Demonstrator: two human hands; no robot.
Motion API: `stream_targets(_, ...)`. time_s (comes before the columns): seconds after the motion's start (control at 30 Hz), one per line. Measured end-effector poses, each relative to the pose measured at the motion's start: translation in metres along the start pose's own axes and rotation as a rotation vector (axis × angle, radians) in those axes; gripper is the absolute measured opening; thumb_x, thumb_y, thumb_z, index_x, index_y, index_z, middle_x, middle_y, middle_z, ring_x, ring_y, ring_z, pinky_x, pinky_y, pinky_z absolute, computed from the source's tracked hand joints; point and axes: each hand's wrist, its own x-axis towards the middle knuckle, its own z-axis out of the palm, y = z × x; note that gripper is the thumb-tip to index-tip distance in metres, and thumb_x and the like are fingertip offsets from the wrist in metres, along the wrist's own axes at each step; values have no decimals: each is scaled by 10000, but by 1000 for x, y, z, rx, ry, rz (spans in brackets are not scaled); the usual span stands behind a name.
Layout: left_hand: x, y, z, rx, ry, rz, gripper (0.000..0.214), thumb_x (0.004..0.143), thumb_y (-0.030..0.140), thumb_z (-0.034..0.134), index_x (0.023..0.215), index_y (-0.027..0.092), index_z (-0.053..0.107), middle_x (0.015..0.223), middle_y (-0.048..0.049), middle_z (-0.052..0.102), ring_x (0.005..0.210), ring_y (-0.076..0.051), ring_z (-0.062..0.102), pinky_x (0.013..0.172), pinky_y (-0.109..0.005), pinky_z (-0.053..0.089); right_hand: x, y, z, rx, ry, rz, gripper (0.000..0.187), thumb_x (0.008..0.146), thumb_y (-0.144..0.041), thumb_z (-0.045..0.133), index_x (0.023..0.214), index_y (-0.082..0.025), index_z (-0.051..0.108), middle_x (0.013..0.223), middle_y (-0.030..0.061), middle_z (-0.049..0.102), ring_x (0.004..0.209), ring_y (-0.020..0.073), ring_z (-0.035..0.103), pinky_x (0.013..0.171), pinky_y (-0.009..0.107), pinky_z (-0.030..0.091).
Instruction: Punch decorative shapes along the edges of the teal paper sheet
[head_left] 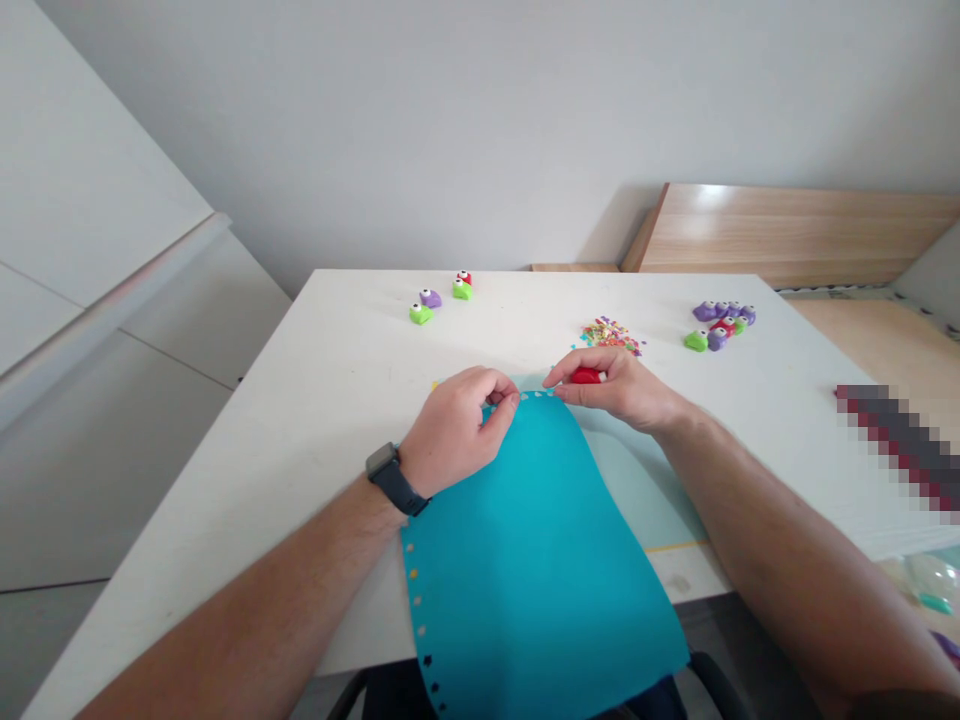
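Observation:
A turquoise paper sheet (536,560) lies on the white table (315,400) and hangs over its near edge, with small punched holes along its far and left edges. My left hand (457,430) pinches the sheet's far edge between thumb and fingers. My right hand (622,385) grips a small red craft punch (586,376) at that same far edge, just right of the left hand. A dark watch sits on my left wrist.
Small green and purple punches (439,298) lie at the far left of the table, another cluster of punches (720,325) at the far right. A pile of colourful paper bits (611,335) sits behind my right hand. A wooden bed frame (795,235) stands beyond the table.

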Motion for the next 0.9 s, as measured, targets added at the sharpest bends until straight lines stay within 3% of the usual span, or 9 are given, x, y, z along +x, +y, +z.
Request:
stream_targets(0.4, 0, 0, 1, -1, -1, -12, 130, 955, 258, 553, 913, 195, 660, 890, -31, 688, 839, -176, 633, 785, -318, 479, -1, -7, 2, -25, -34, -28, 262, 784, -396, 799, 909, -168, 770, 858, 40, 704, 775, 143, 593, 695, 270, 443)
stream_targets(0.67, -1, 1, 1, 3, -10, -8, 131, 949, 249, 551, 905, 195, 662, 885, -32, 688, 828, -174, 632, 777, -316, 482, -2, -6, 1, -90, -73, -37, 268, 816, -405, 768, 929, -162, 760, 788, 27, 669, 701, 122, 540, 634, 260, 400)
stream_targets(0.9, 0, 0, 1, 10, -11, -4, 154, 958, 271, 536, 906, 196, 660, 875, -41, 686, 821, -184, 632, 761, -321, 479, -3, -8, 1, -95, -99, -92, 227, 834, -371, 749, 927, -166, 773, 890, 56, 717, 780, 143, 603, 710, 276, 452)
